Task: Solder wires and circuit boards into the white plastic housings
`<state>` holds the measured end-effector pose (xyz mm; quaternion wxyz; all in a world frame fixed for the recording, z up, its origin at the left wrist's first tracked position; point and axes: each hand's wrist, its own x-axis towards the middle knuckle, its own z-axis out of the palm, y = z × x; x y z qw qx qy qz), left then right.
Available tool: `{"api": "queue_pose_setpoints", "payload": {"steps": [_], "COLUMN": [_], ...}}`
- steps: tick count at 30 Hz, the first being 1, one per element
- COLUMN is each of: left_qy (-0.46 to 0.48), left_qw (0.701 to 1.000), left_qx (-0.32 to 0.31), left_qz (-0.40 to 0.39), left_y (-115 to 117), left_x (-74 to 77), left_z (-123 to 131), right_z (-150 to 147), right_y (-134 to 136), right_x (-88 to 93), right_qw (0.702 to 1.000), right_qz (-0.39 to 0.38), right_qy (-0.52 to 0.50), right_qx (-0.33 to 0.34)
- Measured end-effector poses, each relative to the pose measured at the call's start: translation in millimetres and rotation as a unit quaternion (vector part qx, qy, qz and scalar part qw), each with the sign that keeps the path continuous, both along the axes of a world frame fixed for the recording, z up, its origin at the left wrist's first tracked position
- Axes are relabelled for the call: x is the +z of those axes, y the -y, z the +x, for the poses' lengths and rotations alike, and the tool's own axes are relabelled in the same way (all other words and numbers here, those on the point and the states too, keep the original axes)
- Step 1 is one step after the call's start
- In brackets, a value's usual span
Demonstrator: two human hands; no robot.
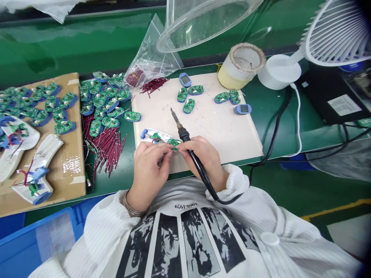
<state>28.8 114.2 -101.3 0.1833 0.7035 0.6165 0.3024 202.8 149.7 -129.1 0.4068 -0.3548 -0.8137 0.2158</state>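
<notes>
Low over the front of the pale work sheet, my left hand [151, 164] and my right hand [203, 156] meet fingertip to fingertip. Between them is a small green circuit board [174, 142], pinched by my left fingers. It lies against a white plastic housing [159, 134] with a blue end and thin wires. A black soldering iron [183, 134] rests in my right hand, its tip pointing up and away from the board. My right fingertips also touch the board's edge; what they pinch there is too small to make out.
Several circuit boards [101, 98] and dark red wires [108, 148] lie to the left, beside a cardboard sheet [71, 148] bearing more boards and white housings. Behind are a wire bag [153, 50] and a tape roll [242, 65]. A white fan [279, 71] stands right, near the iron's cable.
</notes>
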Motion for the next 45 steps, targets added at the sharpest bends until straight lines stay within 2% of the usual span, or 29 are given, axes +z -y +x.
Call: {"api": "queue_pose_setpoints", "payload": {"steps": [6, 9, 13, 16, 22, 26, 30, 37, 45], "left_qy": [-0.01, -0.014, -0.031, -0.036, -0.015, -0.018, -0.025, -0.124, -0.164], "left_qw": [1.0, 1.0, 0.999, 0.999, 0.999, 0.999, 0.999, 0.992, 0.986], "left_qx": [-0.004, -0.007, -0.012, -0.016, -0.007, -0.005, -0.007, -0.002, -0.004], "left_qz": [-0.01, -0.012, -0.014, -0.015, -0.028, -0.027, -0.026, 0.031, 0.028], "left_y": [-0.6, 0.1, 0.4, 0.2, 0.4, 0.6, 0.9, 2.2, 3.0], "left_x": [0.6, 2.3, 4.3, 4.4, 4.2, 4.6, 5.0, 5.8, 5.0], "left_z": [0.8, 0.2, -0.2, 0.2, 1.5, 1.4, 2.0, 6.9, 12.7], "right_z": [-4.9, -7.0, -9.0, -7.7, -2.2, -0.2, 7.1, 7.5, 9.2], "right_y": [-5.1, -7.4, -10.9, -11.5, -6.0, -3.7, -5.7, -5.8, -9.3], "right_x": [-0.9, 2.9, 13.0, 16.4, 4.4, 0.1, 2.2, 0.3, 1.5], "right_qw": [0.999, 0.998, 0.993, 0.988, 0.998, 0.998, 0.999, 0.996, 0.997], "right_qz": [-0.027, -0.023, 0.038, 0.092, 0.027, 0.015, 0.007, -0.019, 0.014], "right_qy": [-0.005, -0.005, 0.051, 0.088, 0.02, 0.015, 0.039, 0.08, 0.067], "right_qx": [0.026, 0.066, 0.097, 0.083, 0.054, 0.065, 0.022, 0.017, 0.023]}}
